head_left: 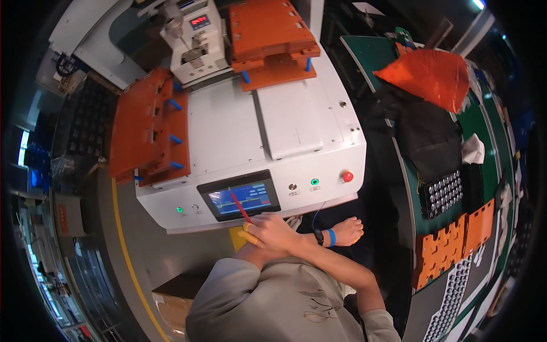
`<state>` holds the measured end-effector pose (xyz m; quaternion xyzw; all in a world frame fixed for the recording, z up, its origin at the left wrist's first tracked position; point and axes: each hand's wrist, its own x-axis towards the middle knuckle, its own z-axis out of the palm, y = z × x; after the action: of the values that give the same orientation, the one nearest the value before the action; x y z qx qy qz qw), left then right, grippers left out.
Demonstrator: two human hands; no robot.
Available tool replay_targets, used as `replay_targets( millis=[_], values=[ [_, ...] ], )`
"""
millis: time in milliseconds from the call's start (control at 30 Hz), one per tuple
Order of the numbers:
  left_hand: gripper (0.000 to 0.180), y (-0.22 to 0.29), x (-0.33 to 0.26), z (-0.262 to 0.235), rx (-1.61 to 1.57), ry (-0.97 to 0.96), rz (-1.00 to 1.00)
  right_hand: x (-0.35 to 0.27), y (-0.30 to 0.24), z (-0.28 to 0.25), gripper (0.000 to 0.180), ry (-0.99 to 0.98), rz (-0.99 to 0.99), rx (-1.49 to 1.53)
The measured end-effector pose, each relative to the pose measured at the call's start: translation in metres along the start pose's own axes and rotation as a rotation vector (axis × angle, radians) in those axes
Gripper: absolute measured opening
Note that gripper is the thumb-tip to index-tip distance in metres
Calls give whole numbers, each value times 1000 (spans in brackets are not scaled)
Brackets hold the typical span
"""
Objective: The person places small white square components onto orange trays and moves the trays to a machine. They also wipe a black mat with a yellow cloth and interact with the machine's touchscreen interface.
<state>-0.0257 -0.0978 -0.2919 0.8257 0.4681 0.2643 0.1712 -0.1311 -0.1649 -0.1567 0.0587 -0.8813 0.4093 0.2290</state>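
Note:
My right hand (269,231) is closed around a thin red pen-like stick (241,208). The stick's pale tip lies over the lit touchscreen (239,195) on the front of a white machine (228,131); contact with the glass cannot be made out. Crossing beneath the right forearm, my left hand (346,231) rests to the right with its fingers curled in, and nothing shows in it. A blue wrist strap (329,237) and a black watch (318,236) are on the left wrist. Yellow finger covers (248,234) sit on fingers of the right hand.
Orange fixture plates on blue posts stand at the machine's left (142,125) and back (273,34). A red emergency button (347,176) sits front right. The green bench (419,199) at right carries an orange bag (427,77), black cloth (424,131) and orange trays (441,251).

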Motion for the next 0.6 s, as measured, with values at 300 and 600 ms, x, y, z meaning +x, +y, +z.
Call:
replay_targets(
  millis=[300, 600],
  values=[
    [19, -8, -12, 12, -73, 165, 30, 107, 1, -12, 18, -54, 61, -264],
    [24, -24, -9, 60, -101, 376, 79, 175, 23, 17, 35, 146, 143, -666]
  ],
)
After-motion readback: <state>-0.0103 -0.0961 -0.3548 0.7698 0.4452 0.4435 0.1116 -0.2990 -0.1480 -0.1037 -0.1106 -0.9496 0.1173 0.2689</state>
